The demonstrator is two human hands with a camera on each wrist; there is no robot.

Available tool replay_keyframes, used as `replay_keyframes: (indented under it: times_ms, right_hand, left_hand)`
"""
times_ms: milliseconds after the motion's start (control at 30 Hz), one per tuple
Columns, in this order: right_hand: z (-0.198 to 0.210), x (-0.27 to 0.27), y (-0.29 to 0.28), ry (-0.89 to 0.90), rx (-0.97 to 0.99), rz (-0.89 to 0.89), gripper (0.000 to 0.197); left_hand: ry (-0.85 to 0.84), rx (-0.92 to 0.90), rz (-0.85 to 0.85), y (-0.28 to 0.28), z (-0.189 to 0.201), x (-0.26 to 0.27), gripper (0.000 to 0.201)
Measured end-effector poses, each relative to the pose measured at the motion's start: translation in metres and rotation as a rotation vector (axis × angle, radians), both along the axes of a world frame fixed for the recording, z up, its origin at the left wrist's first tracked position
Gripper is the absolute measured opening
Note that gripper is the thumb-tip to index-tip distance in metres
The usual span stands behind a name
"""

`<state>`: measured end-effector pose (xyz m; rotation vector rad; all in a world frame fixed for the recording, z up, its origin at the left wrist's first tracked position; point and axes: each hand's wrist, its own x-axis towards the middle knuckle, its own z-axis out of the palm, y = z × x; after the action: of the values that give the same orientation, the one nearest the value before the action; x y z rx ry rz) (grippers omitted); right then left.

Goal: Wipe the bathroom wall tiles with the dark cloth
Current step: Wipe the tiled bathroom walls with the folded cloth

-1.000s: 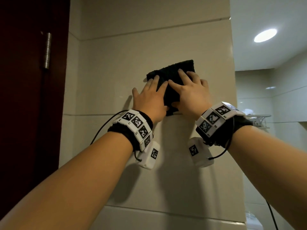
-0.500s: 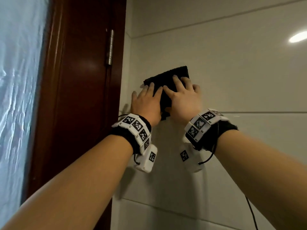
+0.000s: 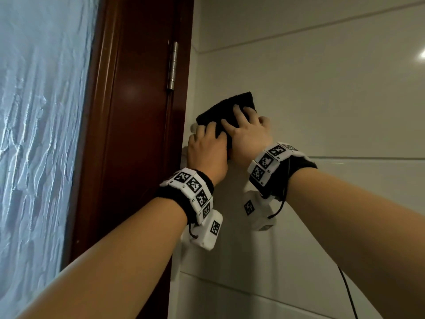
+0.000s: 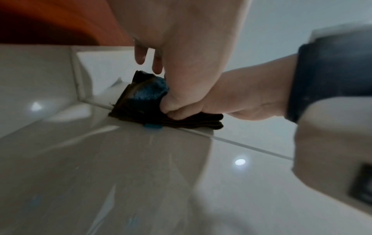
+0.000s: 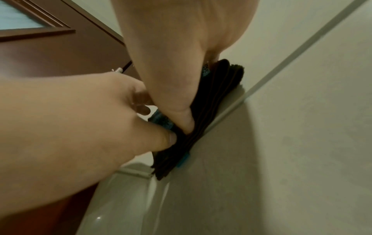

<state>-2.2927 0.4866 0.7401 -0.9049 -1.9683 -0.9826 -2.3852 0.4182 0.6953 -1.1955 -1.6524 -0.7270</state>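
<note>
A folded dark cloth [image 3: 230, 104] lies flat against the pale wall tile [image 3: 322, 111], right at the corner beside the door frame. My left hand [image 3: 207, 143] presses its lower left part, fingers spread over the cloth's edge. My right hand [image 3: 246, 130] presses the middle and right part with flat fingers. In the left wrist view the cloth [image 4: 141, 101] shows several folded layers and a blue tag, with the right thumb on it. The right wrist view shows the cloth [image 5: 219, 89] edge-on against the tile, both thumbs touching its lower edge.
A dark red wooden door frame [image 3: 138, 134] with a metal hinge [image 3: 173, 65] stands just left of the cloth. Frosted glass [image 3: 34, 134] fills the far left. A horizontal grout line [image 3: 368, 158] runs right from the hands. A black cable [image 3: 347, 293] hangs below my right arm.
Both hands have slid the cloth leftwards along the tile, from its middle to the corner by the door frame. My view has swung left with them.
</note>
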Motion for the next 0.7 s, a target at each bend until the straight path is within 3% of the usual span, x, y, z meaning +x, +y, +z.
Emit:
replay_keyframes:
  times_ms: [100, 200, 300, 367, 700]
  right_hand:
    - [0.004, 0.004, -0.003, -0.026, -0.017, 0.009, 0.078]
    - [0.007, 0.008, -0.005, -0.033, -0.027, 0.020, 0.072]
    - [0.004, 0.008, -0.005, -0.028, -0.008, 0.021, 0.068]
    - [0.002, 0.008, -0.006, -0.032, -0.002, 0.025, 0.066]
    - [-0.020, 0.018, -0.004, -0.181, -0.001, 0.141, 0.066]
  left_hand:
    - [0.060, 0.044, -0.015, -0.006, -0.004, 0.006, 0.049]
    - [-0.003, -0.063, -0.025, -0.009, 0.000, 0.013, 0.048]
    - [-0.175, -0.297, -0.017, -0.006, -0.001, 0.015, 0.068]
    - [-0.186, -0.356, 0.021, -0.003, -0.005, 0.014, 0.077]
    - [-0.276, -0.307, -0.020, 0.006, -0.012, -0.005, 0.080]
